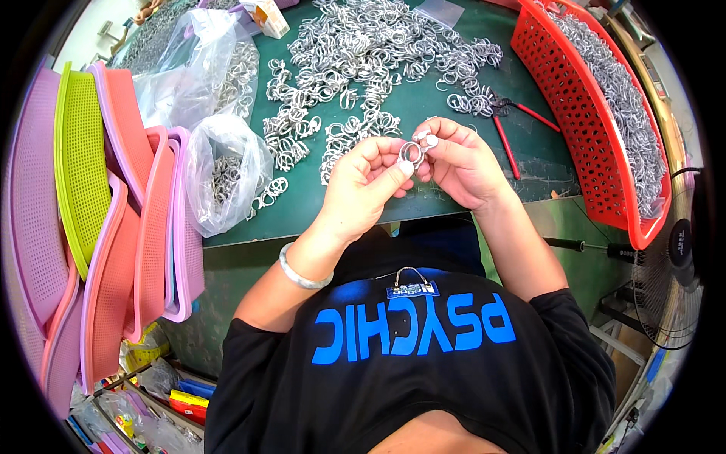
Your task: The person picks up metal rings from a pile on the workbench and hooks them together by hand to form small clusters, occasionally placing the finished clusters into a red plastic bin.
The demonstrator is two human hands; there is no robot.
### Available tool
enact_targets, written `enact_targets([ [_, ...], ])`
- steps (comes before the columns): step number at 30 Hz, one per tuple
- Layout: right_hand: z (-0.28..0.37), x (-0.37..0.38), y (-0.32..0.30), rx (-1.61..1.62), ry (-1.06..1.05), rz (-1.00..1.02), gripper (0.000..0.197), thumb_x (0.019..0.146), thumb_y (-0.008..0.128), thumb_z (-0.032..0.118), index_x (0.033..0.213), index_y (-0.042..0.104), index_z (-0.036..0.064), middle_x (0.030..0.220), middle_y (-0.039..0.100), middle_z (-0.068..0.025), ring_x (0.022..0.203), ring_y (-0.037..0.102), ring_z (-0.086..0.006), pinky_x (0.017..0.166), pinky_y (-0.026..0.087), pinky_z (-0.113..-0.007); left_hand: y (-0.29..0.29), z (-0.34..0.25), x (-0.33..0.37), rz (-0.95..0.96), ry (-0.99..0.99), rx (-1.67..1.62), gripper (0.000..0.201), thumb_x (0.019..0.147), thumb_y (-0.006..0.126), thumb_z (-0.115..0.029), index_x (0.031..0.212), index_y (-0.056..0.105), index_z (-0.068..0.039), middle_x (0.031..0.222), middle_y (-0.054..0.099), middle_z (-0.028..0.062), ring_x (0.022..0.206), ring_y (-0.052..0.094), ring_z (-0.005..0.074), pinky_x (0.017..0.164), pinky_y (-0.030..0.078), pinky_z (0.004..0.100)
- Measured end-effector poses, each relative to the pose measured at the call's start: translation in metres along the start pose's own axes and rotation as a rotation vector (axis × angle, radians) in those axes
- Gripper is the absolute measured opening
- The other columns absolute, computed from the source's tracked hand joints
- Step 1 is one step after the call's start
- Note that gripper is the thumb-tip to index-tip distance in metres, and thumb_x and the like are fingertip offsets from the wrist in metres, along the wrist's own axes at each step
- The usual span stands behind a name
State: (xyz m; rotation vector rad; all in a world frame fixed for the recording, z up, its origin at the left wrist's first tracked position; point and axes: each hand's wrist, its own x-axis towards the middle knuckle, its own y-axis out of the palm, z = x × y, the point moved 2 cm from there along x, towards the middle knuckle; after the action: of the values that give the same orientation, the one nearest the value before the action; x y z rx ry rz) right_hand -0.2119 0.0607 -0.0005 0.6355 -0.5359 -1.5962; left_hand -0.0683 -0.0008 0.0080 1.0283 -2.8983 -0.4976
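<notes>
In front of me, above the table's near edge, both hands meet around a small silver metal ring [411, 153]. My left hand [363, 181] pinches its left and lower side between thumb and fingers. My right hand [466, 164] grips at its upper right, where another small metal part shows between thumb and forefinger; whether that belongs to the same ring I cannot tell. Beyond the hands, a large heap of similar silver rings [352, 49] spreads over the green table [302, 208]. Red-handled pliers [505, 144] lie open just right of my right hand.
At the right stands a red perforated basket [586, 125] full of metal rings. A clear plastic bag [231, 178] with rings sits at the left, beside stacked coloured baskets [79, 159]. A fan [665, 284] is at the lower right. A small box [266, 19] stands at the back.
</notes>
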Motion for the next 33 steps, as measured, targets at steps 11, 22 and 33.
enact_targets([
  [11, -0.0029, -0.0019, -0.0003, -0.070, -0.012, -0.040, 0.010, 0.085, 0.054, 0.009, 0.091, 0.057, 0.0020, 0.080, 0.061, -0.0054, 0.064, 0.056, -0.0100, 0.059, 0.046, -0.022, -0.0030, 0.0010, 0.0000, -0.054, 0.000, -0.019, 0.017, 0.086, 0.052, -0.009, 0.101, 0.053, 0.000, 0.083, 0.062, 0.0059, 0.070, 0.057, 0.0088, 0.060, 0.046, 0.0202],
  [22, -0.0057, -0.0041, -0.0040, -0.162, -0.005, -0.077, 0.013, 0.086, 0.055, 0.012, 0.092, 0.059, 0.0016, 0.076, 0.062, -0.0045, 0.061, 0.055, -0.0082, 0.056, 0.045, -0.020, -0.0063, 0.0033, -0.0002, -0.074, -0.038, -0.078, 0.017, 0.085, 0.052, -0.007, 0.100, 0.053, 0.001, 0.082, 0.060, 0.0062, 0.066, 0.056, 0.0091, 0.057, 0.046, 0.0206],
  [33, -0.0101, -0.0049, -0.0039, -0.230, -0.021, -0.119, 0.013, 0.085, 0.054, 0.009, 0.093, 0.061, 0.0019, 0.076, 0.061, -0.0019, 0.060, 0.052, -0.0054, 0.054, 0.041, -0.018, -0.0066, 0.0040, -0.0003, -0.055, -0.070, -0.038, 0.013, 0.085, 0.051, -0.006, 0.096, 0.053, -0.001, 0.080, 0.061, 0.0072, 0.065, 0.058, 0.0119, 0.057, 0.047, 0.0219],
])
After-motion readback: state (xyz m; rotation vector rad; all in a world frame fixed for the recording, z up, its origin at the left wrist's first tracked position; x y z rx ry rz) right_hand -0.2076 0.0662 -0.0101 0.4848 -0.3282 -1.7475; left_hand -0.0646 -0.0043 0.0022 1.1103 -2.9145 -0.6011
